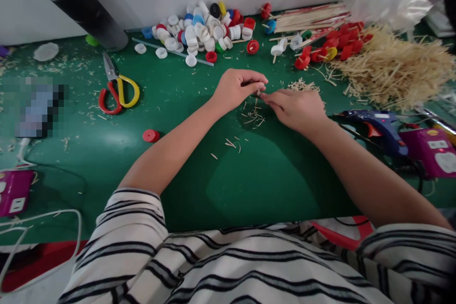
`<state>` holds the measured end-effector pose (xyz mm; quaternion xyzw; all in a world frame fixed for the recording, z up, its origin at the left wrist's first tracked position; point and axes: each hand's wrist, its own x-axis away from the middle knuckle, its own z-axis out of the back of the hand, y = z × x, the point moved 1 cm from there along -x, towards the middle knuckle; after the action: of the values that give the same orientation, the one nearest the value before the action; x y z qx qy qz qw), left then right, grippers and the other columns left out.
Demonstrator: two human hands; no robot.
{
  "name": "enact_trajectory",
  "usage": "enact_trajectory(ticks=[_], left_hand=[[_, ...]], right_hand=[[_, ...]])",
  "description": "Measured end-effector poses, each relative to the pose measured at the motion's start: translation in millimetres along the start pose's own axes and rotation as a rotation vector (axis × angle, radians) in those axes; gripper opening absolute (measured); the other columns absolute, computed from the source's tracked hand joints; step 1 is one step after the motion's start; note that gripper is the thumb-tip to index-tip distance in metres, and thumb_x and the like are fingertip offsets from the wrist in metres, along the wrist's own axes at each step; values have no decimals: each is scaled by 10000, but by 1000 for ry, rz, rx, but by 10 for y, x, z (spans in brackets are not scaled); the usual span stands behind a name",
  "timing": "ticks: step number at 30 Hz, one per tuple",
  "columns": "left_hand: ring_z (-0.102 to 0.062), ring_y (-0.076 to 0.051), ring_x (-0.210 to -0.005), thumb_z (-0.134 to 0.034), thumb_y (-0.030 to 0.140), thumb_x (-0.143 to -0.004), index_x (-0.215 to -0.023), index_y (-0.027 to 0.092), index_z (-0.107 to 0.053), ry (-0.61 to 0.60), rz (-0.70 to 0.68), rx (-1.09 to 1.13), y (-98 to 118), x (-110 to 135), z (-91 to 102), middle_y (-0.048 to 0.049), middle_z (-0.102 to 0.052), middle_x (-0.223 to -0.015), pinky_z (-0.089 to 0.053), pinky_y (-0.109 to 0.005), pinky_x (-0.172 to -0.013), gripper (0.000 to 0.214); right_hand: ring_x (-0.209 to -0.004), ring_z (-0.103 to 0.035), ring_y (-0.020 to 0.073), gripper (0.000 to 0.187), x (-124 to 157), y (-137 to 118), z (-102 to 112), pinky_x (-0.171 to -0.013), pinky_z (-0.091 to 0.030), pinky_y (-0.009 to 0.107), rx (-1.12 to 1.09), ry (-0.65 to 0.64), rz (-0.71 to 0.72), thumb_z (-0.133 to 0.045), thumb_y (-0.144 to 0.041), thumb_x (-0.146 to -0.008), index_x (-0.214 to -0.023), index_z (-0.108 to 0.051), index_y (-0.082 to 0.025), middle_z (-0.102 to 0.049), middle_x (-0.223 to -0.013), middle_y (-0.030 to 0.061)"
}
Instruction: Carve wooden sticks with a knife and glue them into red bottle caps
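Over the middle of the green table, my left hand (pixel 239 86) is closed in a pinch, thumb against fingers. A short end of a thin wooden stick (pixel 259 91) seems to show below its fingertips. My right hand (pixel 301 107) meets it from the right, fingers closed; what it pinches is too small and hidden to name. The fingertips of both hands nearly touch. Under them lies a small heap of wood shavings (pixel 254 116), with a few loose slivers (pixel 231 144) nearer to me. Another little pile of shavings (pixel 304 86) is partly hidden behind my right hand.
Plastic bottle caps (pixel 203 31) are heaped at the back, beside bundled sticks (pixel 309 18) and red caps on sticks (pixel 344 42). Pale straw-like strips (pixel 395 69) and a glue gun (pixel 377 123) lie right. Scissors (pixel 116 88), a red cap (pixel 151 136) and a phone (pixel 37 109) lie left.
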<state>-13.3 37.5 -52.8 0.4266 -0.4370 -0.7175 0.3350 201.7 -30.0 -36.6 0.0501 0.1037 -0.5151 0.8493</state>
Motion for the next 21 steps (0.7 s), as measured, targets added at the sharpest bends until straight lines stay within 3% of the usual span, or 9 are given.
enact_trajectory(ticks=[5,10,21], left_hand=[[-788,-134,-804,-754,173,-926,-992,180,-833,-12,24,15,34,17,-7,-28,-838,-894,-664,-320,-869,103],[-800,-146,-831,-738,179,-921,-989,173,-832,23,47,31,-15,47,47,-50,-847,-917,-672,-324,-875,116],[-798,-133,-850,-711,153,-954,-1015,170,-834,-32,29,16,45,39,49,-39,-856,-922,-661,-313,-912,139]], right_hand=[[-800,-687,190,465,19,-8,8,-602,-254,332,-11,-19,-51,-383,-421,-1100,-1140,-830,-301,-850,-1080,32],[-721,-648,173,497,147,7,34,-582,-185,341,42,-79,-28,-367,-473,-1115,-1171,-839,-329,-849,-1007,10],[-799,-694,176,494,16,16,-9,-605,-259,338,4,2,-17,-360,-445,-1126,-1175,-833,-309,-846,-1057,38]])
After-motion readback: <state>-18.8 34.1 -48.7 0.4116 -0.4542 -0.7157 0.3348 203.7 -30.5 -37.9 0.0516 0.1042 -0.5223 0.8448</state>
